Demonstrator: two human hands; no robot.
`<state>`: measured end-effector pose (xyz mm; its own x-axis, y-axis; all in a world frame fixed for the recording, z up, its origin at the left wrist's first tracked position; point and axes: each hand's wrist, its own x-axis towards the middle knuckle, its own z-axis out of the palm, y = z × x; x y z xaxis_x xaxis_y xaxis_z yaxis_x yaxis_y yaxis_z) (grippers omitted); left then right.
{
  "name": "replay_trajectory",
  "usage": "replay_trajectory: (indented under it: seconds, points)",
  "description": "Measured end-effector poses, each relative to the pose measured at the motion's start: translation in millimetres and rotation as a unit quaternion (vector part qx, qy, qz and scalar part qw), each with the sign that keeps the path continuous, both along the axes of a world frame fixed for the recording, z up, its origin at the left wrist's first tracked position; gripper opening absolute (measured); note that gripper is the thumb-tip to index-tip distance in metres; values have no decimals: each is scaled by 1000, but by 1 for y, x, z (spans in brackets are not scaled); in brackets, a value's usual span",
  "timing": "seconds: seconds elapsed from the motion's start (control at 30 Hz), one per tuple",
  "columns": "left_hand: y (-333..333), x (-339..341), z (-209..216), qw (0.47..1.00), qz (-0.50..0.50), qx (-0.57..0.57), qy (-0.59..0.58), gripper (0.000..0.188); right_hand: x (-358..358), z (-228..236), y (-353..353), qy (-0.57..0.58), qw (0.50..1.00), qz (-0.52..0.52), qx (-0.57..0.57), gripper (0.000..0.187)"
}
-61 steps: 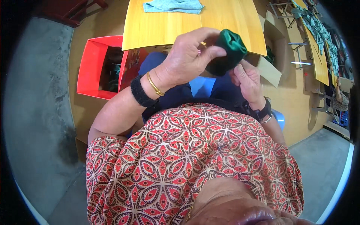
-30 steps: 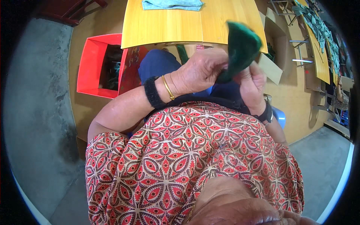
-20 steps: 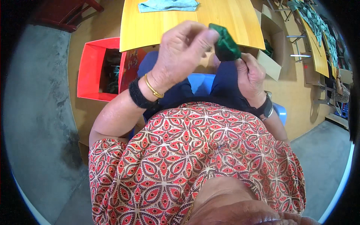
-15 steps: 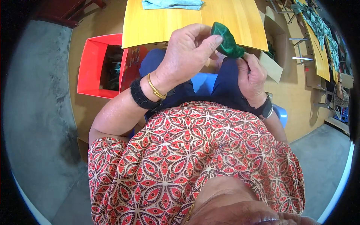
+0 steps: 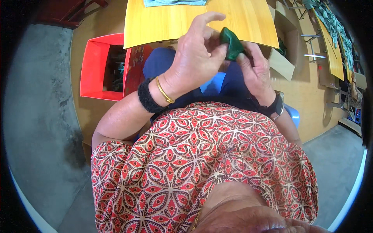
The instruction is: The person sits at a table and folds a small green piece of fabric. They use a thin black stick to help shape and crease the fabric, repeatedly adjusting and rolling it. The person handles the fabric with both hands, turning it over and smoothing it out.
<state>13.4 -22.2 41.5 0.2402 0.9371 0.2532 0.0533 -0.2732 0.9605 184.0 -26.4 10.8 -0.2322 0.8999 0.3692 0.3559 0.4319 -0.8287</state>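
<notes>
A small piece of shiny dark green fabric [image 5: 232,43], bunched up, is held between my two hands just in front of the table's near edge. My left hand [image 5: 200,54] pinches its left side between thumb and curled fingers, with the index finger raised off it. On the other side, the thumb and fingers of my right hand [image 5: 255,70] close on the fabric's lower right part. The fabric's far side and some fingertips are hidden.
A yellow wooden table [image 5: 171,23] stands ahead, with a folded light blue cloth [image 5: 175,2] on it. Left of my knees is a red box [image 5: 91,68] with dark contents. An open cardboard box [image 5: 283,64] stands at right, near another table with green strips [image 5: 324,23].
My right hand has moved up and closer to the left. The green fabric is more bunched and compact, and my left index finger has lifted away from it.
</notes>
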Motion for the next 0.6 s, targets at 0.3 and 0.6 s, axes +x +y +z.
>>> replay_trajectory:
  seconds: [0.3, 0.6]
  points:
    - [14, 0, -23, 992, 25, 94, -85, 17, -1, 1, -5, 202, 954, 4, -222, 13]
    - [16, -8, -21, 940, 105, 300, 126, 12, -6, -1, -7, 60, 992, -43, -98, 9]
